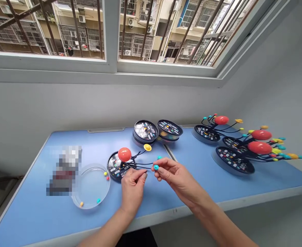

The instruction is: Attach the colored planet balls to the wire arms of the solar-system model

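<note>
A solar system model (124, 155) with a red ball on top of a round black base stands at mid-table, its thin black arms reaching right. One arm carries a yellow ringed planet (147, 147), and a turquoise ball shows just behind my right fingers. My left hand (133, 185) pinches the end of a black arm between thumb and finger. In my right hand (170, 171) a small turquoise bead (156, 167) is held between thumb and fingertips, its hole facing me, a little right of that arm end.
A clear round dish (90, 205) left of the model holds several small coloured beads. Beyond it lies a blurred-out object (65, 171). Two round black cases (145, 132) sit at the back. Three similar models (234, 160) stand at the right. A wall and barred window close off the far side.
</note>
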The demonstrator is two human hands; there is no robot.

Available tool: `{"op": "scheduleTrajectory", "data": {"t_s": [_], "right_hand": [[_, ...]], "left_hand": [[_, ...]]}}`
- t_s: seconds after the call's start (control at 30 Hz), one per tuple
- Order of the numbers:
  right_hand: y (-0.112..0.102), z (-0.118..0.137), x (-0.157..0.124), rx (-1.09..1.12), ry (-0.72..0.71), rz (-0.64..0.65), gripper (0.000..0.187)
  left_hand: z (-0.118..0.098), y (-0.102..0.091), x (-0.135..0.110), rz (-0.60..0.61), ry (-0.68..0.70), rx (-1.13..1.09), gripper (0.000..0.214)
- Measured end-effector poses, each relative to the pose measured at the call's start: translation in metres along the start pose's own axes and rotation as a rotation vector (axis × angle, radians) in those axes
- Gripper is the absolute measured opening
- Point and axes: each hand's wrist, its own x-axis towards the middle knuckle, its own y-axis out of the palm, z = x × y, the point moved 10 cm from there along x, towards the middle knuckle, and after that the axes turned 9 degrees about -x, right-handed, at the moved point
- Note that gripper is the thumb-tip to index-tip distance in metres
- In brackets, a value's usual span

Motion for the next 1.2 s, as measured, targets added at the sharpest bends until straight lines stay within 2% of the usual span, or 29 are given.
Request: {"op": "scheduleTrajectory", "data": {"t_s": [0.1, 0.23, 0.4, 0.73, 0.97, 1.2], "right_hand": [[-0.006, 0.001, 0.004, -0.145, -0.043, -0.043, 0.030], [-0.007, 0.007, 0.009, -0.353, -0.098, -0.055, 0.031], [-0.001, 0.012, 0.007, -0.596, -0.158, -0.049, 0.024], [0.013, 0.025, 0.006, -0.857, -0.324, -0.025, 0.015], [0.024, 0.039, 0.003, -0.988, -0.477, -0.021, 0.016], [0.035, 0.047, 0.002, -1.075, -0.534, 0.034, 0.013]], "left_hand": [[-0.005, -0.001, -0.001, -0.005, 0.078, 0.031, 0.018], [-0.009, 0.004, 0.000, 0.036, 0.149, -0.042, 0.022], [0.004, 0.011, 0.000, 0.098, 0.033, -0.112, 0.028], [0.003, 0.012, -0.003, 0.101, 0.074, -0.102, 0.028], [0.007, 0.015, 0.000, 0.119, 0.017, -0.142, 0.029], [0.029, 0.024, 0.000, 0.118, -0.183, -0.362, 0.026]]}}
